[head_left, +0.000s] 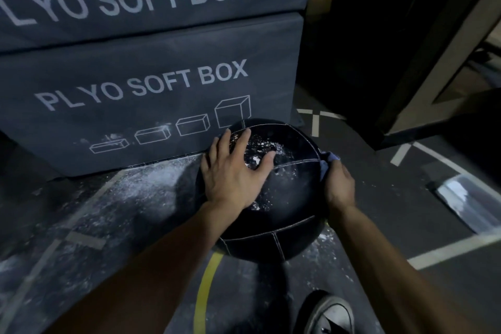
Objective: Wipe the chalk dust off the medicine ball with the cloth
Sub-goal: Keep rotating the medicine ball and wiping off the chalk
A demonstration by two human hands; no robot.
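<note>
Chalk-dusted medicine ball held against stacked plyo boxes on a gym floor.

Two grey plyo soft boxes [151,68] stand stacked; the black medicine ball [273,198] sits on the floor [393,198] at the lower box's right corner, white chalk dust [260,149] across its top. The left hand [233,171] lies flat on it, fingers spread; the right hand [339,184] clutches a blue cloth [326,161] against the ball's right side.

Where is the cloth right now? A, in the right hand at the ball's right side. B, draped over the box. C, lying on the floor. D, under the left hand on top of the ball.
A: the right hand grips the cloth against the ball.
</note>
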